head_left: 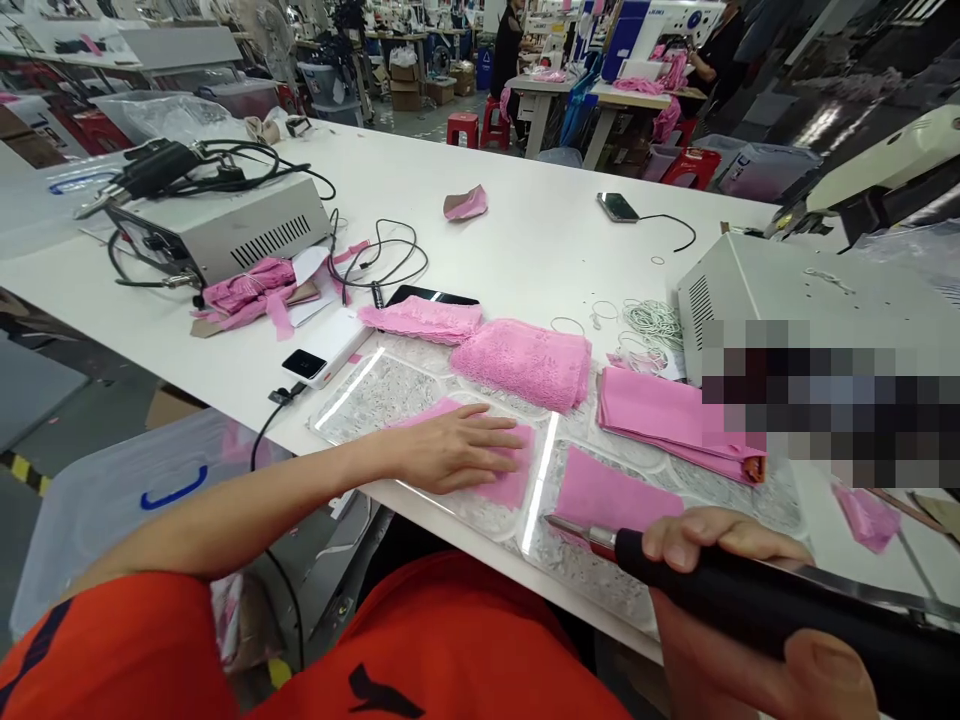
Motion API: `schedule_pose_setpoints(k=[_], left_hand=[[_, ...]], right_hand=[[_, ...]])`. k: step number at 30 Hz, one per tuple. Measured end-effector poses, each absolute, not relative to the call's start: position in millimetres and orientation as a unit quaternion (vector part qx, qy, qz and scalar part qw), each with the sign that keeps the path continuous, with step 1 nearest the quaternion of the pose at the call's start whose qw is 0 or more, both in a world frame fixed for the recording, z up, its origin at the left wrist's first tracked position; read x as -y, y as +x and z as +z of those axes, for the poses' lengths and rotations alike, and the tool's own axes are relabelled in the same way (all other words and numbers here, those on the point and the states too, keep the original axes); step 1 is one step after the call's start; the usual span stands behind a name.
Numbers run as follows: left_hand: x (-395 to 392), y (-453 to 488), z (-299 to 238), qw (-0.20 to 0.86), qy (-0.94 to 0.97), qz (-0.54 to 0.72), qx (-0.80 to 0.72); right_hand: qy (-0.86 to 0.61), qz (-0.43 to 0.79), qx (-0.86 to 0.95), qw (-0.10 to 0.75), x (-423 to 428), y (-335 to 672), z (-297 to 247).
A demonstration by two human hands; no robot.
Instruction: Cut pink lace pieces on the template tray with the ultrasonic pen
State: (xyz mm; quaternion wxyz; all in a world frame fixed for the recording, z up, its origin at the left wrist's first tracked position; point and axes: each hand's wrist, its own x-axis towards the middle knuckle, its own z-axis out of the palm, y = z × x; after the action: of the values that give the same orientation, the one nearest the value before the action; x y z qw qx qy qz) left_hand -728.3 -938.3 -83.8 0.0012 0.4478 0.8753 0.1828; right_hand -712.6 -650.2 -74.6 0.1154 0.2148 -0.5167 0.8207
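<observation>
My left hand [454, 450] lies flat with fingers stretched out on a pink fabric piece [510, 470] resting on a clear glass plate [375, 385] with lace beneath it. My right hand [750, 620] is closed round the black handle of a hot cutting tool [675, 570]. Its metal tip [566, 525] hovers at the near edge of a second pink fabric piece [611, 495]. Behind lie a stack of pink fabric [667, 415] and two folded piles of pink lace [525, 362].
A grey control box [217, 235] with cables sits at the left, a white box [810, 300] at the right. A power bank [311, 365], a dark tablet [431, 296], a phone [617, 207], white elastic loops [649, 320] and pink scraps lie about. People sew at far tables.
</observation>
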Motion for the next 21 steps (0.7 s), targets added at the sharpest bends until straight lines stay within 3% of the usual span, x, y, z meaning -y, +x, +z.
schedule_pose_setpoints(k=[5, 21], left_hand=[[959, -712, -97, 0.045, 0.431, 0.159, -0.887], [969, -713, -101, 0.018, 0.434, 0.153, -0.888]], right_hand=[[0.208, 0.821, 0.522, 0.1, 667, -714, -75], [0.199, 0.802, 0.556, 0.088, 689, -709, -73]])
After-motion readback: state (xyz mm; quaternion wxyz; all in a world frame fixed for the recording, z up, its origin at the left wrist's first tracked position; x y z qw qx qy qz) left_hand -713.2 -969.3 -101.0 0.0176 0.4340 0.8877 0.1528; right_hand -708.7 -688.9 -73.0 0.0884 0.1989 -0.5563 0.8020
